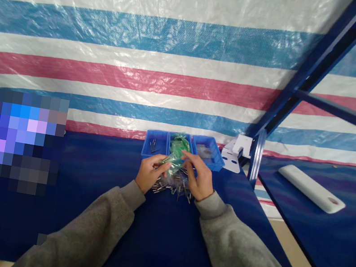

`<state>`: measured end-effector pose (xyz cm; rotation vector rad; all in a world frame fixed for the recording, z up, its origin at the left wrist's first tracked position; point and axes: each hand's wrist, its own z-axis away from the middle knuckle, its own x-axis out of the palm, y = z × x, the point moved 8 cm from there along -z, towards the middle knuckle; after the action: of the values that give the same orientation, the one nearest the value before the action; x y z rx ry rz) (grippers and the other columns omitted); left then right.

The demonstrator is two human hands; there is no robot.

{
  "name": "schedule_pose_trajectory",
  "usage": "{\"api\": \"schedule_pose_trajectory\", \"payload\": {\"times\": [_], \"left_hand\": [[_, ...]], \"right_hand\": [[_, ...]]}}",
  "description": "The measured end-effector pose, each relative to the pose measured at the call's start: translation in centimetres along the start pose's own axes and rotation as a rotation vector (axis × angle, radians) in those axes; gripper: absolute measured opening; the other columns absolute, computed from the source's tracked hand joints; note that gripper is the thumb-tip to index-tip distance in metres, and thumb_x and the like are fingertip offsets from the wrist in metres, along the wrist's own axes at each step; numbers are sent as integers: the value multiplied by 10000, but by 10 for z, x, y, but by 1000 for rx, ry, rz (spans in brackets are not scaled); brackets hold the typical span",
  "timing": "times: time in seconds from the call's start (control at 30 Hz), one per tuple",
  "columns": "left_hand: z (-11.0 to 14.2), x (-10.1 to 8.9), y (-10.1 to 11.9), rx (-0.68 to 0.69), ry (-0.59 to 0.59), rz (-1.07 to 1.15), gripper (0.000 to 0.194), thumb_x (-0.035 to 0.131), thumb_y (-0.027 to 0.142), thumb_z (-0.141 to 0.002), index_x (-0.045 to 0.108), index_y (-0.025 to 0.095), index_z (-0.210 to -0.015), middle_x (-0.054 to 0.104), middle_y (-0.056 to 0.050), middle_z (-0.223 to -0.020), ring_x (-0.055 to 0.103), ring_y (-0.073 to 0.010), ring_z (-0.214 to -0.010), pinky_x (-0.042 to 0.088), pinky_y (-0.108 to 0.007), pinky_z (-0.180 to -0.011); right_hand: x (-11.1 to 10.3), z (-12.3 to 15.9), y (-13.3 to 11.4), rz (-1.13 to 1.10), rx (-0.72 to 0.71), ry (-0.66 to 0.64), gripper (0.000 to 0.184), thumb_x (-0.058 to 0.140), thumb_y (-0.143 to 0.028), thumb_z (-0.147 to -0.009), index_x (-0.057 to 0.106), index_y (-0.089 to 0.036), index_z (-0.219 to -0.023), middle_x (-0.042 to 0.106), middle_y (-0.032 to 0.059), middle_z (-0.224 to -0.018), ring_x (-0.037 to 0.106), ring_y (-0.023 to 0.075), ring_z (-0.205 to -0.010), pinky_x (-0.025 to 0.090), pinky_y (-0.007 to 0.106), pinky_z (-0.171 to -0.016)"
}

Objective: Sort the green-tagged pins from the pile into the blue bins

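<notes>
My left hand [151, 171] is closed, its thumb and fingers pinching a thin, greenish see-through plastic bag [175, 166]. At the bag's right side is my right hand [200, 177], with fingers bent and the index fingertip on the bag's upper part; its grip is partly hidden. Below the bag lies a loose pile of thin metal pins or screws [174, 188], too small to name surely. Just beyond my hands, the middle blue bin [170, 143] holds crumpled green plastic [179, 142].
The left blue bin [145, 144] contains a few metal pieces. Clear plastic packets lie in the right blue bin [220, 162]. White cut-out plates [233, 158] stand beside a blue metal post [256, 158]. On the right table rests a long white piece [312, 189].
</notes>
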<state>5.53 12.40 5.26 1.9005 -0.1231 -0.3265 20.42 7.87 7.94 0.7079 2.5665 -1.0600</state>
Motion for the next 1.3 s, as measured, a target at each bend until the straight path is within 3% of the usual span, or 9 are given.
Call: {"api": "schedule_pose_trajectory", "payload": {"times": [0.13, 0.3, 0.43, 0.53, 0.63, 0.73, 0.97, 1.17, 1.3], "left_hand": [[-1, 1, -3, -85, -3, 185, 384, 669, 378, -768, 521, 171, -1056, 624, 24, -622, 538, -94, -398, 425, -206, -421], [1, 7, 1, -72, -56, 200, 300, 637, 409, -789, 546, 153, -917, 582, 28, -565, 534, -98, -413, 441, -217, -448], [1, 6, 15, 115, -69, -19, 340, 489, 436, -882, 631, 129, -919, 609, -35, -692, 572, -125, -602, 469, -248, -597], [2, 0, 23, 252, -11, -215, 270, 572, 387, -841, 661, 133, -829, 617, -63, -832, 576, -148, -761, 459, -257, -707], [0, -3, 18, 233, 29, -264, 234, 584, 344, -835, 643, 139, -738, 618, -42, -754, 570, -141, -718, 457, -249, -693], [0, -7, 11, 168, 86, -210, 190, 616, 334, -810, 645, 152, -858, 652, -37, -805, 598, -144, -736, 478, -246, -703], [2, -22, 4, 115, 222, -115, 212, 571, 347, -839, 644, 159, -905, 653, -47, -851, 610, -134, -708, 503, -232, -656], [2, -26, 3, 110, 244, -117, 202, 593, 339, -819, 656, 155, -875, 655, -39, -816, 594, -119, -642, 500, -228, -627], [2, -26, 2, 106, 249, -127, 200, 591, 334, -821, 654, 152, -875, 653, -38, -807, 590, -115, -631, 496, -225, -620]], "right_hand": [[3, -1, -9, 15, -114, -30, 392, 388, -139, -902, 555, -267, -1233, 485, 102, -1254, 557, 205, -1051, 504, 391, -867], [5, 1, -7, 21, -144, -15, 287, 457, -165, -889, 642, -250, -1091, 512, 97, -1226, 553, 205, -1057, 512, 377, -847], [1, 0, 0, 52, -68, 20, 186, 488, -238, -894, 669, -200, -912, 654, 79, -913, 620, 190, -855, 509, 348, -795], [4, 0, 6, 10, -2, -15, 182, 532, -305, -872, 665, -182, -894, 668, 50, -765, 613, 166, -680, 507, 301, -668], [13, 0, 8, -75, 51, -101, 224, 576, -370, -837, 672, -178, -900, 673, 39, -760, 580, 144, -596, 488, 273, -587], [16, 0, 10, -98, 96, -124, 255, 580, -410, -825, 677, -179, -875, 669, 33, -740, 559, 136, -561, 479, 266, -553], [-35, -23, 28, 167, 137, 228, 205, 490, -317, -878, 639, -182, -919, 656, 67, -848, 601, 185, -731, 495, 306, -642], [1, -50, 51, 371, 9, -230, 120, 536, -185, -840, 655, -194, -855, 689, 54, -866, 621, 194, -813, 460, 308, -743], [16, -55, 56, 534, 4, -308, 165, 570, -167, -823, 633, -198, -972, 677, 66, -857, 611, 200, -808, 434, 293, -716]]}}
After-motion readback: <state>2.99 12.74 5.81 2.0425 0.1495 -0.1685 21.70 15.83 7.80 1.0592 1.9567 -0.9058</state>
